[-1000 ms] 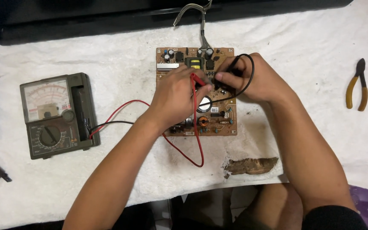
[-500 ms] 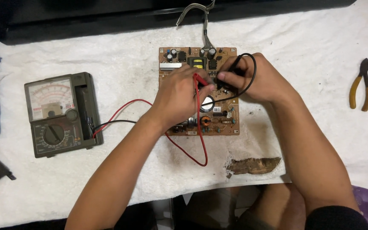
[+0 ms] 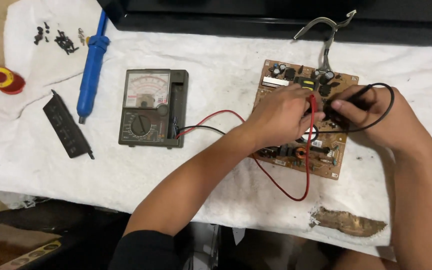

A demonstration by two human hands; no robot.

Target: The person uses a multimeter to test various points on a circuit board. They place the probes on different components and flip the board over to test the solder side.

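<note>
My left hand pinches the red probe and my right hand pinches the black probe, both grips closed around the probe shafts with the tips down among the parts near the middle of the brown circuit board, which lies on the white cloth over the tabletop. I think the main risk is a slip: the parts stand close together, so a tip sliding sideways could bridge two neighbouring points or give a false reading. The red lead loops below the board and the black lead arcs over my right hand; a tug on either could drag a tip off its spot. My hands cover much of the board, so I cannot tell exactly where the tips touch. The analog multimeter sits well to the left, so I must look away from the probes to read its needle. Further left lie a blue soldering iron, a black plastic strip, loose dark screws and a red and yellow roll. A grey cable rises from the board's far edge, and a brown scrap lies near the cloth's front edge.
</note>
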